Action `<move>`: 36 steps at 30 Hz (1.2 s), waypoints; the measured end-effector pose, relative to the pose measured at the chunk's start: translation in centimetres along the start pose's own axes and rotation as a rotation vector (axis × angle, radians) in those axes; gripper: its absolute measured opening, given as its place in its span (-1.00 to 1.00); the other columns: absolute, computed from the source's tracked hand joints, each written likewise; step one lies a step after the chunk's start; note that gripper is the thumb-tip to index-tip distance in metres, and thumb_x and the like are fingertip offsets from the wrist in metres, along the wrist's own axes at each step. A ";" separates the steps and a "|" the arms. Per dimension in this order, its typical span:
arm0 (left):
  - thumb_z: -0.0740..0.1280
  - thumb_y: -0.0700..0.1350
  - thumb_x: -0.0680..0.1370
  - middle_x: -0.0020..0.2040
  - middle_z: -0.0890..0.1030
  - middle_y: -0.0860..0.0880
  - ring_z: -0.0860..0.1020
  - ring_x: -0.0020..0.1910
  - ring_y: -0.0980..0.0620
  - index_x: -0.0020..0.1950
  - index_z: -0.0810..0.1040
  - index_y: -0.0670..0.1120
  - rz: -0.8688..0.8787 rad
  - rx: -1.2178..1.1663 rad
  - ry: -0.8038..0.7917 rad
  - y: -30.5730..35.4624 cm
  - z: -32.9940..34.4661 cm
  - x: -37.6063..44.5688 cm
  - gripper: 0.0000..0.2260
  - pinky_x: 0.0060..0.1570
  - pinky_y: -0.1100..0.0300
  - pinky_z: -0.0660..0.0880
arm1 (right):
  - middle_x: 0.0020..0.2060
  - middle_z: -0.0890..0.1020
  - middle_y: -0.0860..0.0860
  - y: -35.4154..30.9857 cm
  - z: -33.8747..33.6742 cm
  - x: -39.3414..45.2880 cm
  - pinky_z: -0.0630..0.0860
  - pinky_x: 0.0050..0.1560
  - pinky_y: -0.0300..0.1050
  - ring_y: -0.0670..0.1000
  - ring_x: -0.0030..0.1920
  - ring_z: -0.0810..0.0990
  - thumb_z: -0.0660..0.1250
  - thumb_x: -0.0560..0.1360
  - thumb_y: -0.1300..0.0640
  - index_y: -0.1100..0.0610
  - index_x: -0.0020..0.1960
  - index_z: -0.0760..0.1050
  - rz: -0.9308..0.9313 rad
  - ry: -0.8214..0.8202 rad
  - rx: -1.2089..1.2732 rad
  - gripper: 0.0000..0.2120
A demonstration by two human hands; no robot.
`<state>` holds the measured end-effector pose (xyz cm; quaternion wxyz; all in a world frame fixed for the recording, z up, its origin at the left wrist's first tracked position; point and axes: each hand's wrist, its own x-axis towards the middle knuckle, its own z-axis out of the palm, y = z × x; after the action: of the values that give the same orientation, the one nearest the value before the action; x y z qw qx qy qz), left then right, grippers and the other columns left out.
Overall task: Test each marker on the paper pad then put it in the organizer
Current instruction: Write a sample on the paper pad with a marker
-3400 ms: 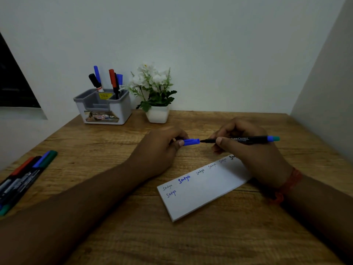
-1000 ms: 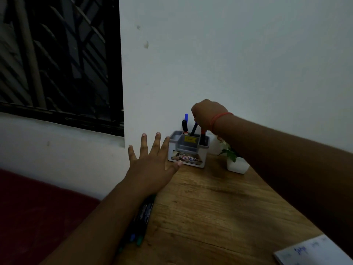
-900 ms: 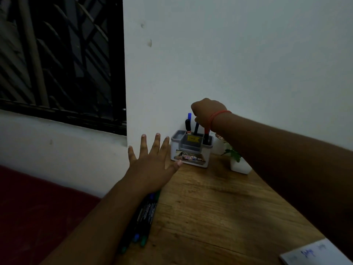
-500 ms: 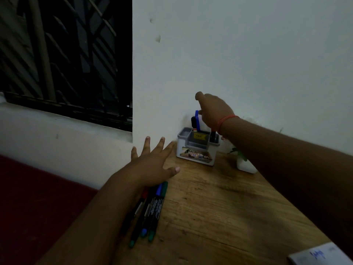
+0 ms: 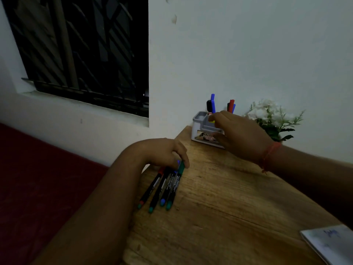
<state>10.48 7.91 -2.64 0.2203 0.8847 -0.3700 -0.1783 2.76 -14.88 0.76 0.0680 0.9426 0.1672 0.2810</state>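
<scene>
A wooden table (image 5: 219,197) is seen filling the lower right of the frame. Near its left edge, at the centre of the frame, four markers (image 5: 164,188) are laid side by side, touching one another, with their coloured end caps pointed toward the bottom of the frame. The far ends of these markers are covered by the left hand (image 5: 162,153), whose fingers are curled down onto them; whether any single marker is actually pinched cannot be told.

Above and to the right of centre, a grey-and-white organizer (image 5: 200,131) is stood against the wall at the back of the table. Several markers are held upright in it: a black one (image 5: 209,106) and a blue one (image 5: 212,102) to the left, a red one (image 5: 231,105) and another blue one (image 5: 234,108) to the right. The right hand (image 5: 242,134) is held in front of the organizer, fingers loosely spread and nothing gripped. A red thread (image 5: 269,155) is worn at its wrist.

A potted white-flowered plant (image 5: 271,119) is placed just right of the organizer. A corner of the paper pad (image 5: 332,243), marked with blue writing, is visible at the lower right.
</scene>
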 end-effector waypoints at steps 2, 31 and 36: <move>0.39 -0.23 0.46 0.34 0.42 0.13 0.41 0.30 0.07 -0.01 0.69 0.18 0.018 0.009 0.009 0.1 0.2 0.1 -0.70 0.19 0.04 0.54 | 0.14 0.60 0.01 0.0 0.0 -0.6 0.53 -0.20 -0.12 0.02 -0.07 0.62 0.30 0.54 0.00 0.08 0.31 0.43 0.014 0.005 0.012 -0.63; 0.41 -0.16 0.55 -0.01 0.59 0.18 0.55 0.02 0.20 0.02 0.64 0.08 0.410 -0.123 0.425 6.2 3.7 0.6 -0.86 0.08 0.28 0.47 | 0.05 0.59 -0.17 2.4 -2.4 -14.8 0.48 -0.12 -0.27 -0.20 -0.13 0.49 0.23 0.59 -0.16 -0.13 0.40 0.32 0.232 -0.179 0.095 -0.60; 0.39 -0.15 0.56 -0.02 0.59 0.14 0.54 -0.02 0.18 0.01 0.60 0.11 0.504 -0.109 0.437 12.2 6.1 1.9 -0.85 0.01 0.23 0.49 | -0.28 0.34 -0.33 4.4 -4.6 -18.7 0.20 -0.33 -0.42 -0.29 -0.36 0.30 0.29 0.58 -0.13 -0.06 0.34 0.42 0.263 -0.104 0.127 -0.63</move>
<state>1.77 -2.75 -1.69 0.3785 0.7695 -0.5113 0.0561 -13.25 -25.42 -3.93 -0.0203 0.9721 0.0561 0.2270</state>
